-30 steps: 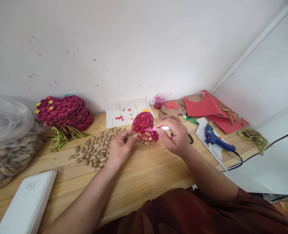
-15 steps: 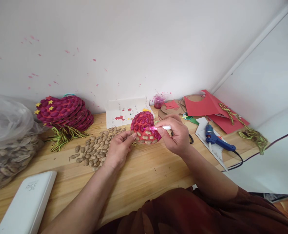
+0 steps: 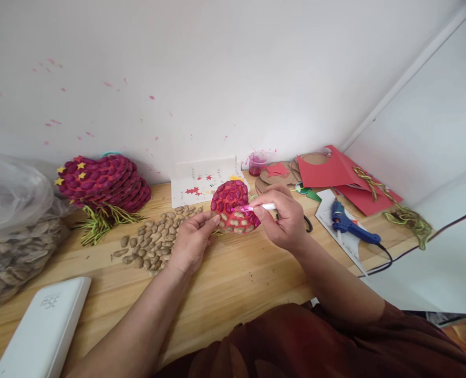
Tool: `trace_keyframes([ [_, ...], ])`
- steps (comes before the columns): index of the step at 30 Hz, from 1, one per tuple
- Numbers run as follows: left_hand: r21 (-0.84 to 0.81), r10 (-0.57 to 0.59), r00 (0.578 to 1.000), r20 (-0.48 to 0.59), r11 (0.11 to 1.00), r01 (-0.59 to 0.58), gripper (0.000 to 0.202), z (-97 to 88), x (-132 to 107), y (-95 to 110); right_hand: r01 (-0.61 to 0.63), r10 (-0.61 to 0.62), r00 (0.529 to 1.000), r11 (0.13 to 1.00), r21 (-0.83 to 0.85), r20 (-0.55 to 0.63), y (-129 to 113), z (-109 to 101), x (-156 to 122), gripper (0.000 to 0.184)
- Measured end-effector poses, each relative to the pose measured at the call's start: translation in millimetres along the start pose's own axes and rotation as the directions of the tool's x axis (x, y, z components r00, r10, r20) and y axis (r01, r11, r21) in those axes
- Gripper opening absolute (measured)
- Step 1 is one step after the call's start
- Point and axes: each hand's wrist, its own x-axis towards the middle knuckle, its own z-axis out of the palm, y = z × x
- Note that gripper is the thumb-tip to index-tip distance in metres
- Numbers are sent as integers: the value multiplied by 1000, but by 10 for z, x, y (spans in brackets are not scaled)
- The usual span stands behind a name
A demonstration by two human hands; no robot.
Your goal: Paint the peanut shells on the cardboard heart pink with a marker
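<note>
My left hand (image 3: 195, 236) pinches the left edge of a round red craft piece (image 3: 233, 203) covered with peanut shells. Most of its shells are painted magenta; several along the lower part are still bare tan. Between the thumb and fingers of my right hand (image 3: 282, 216) is a white-handled paintbrush (image 3: 269, 206), its pink tip against the middle of the piece. Loose peanuts (image 3: 154, 239) lie spread on the wooden table beside my left hand. Behind my right hand, the black handle of a tool (image 3: 308, 224) shows in part; the rest is hidden.
Finished magenta pieces (image 3: 102, 181) with yellow stars are stacked at left, near a plastic bag of peanuts (image 3: 16, 257). A white power bank (image 3: 45, 325) lies in front. A paint cup (image 3: 257, 164), red paper (image 3: 319, 170) and a blue glue gun (image 3: 353, 227) are at right.
Both hands keep nearly the same place and grip. The brush tip stays on the piece, with at most a very small shift.
</note>
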Motion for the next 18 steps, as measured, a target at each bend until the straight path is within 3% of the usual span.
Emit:
trace_keyframes([
  [18,-31,2,1000,13,1000,-1,40,-7,8,-17,7,-7,1000,1000,22,-3,11,-9,-14,9],
])
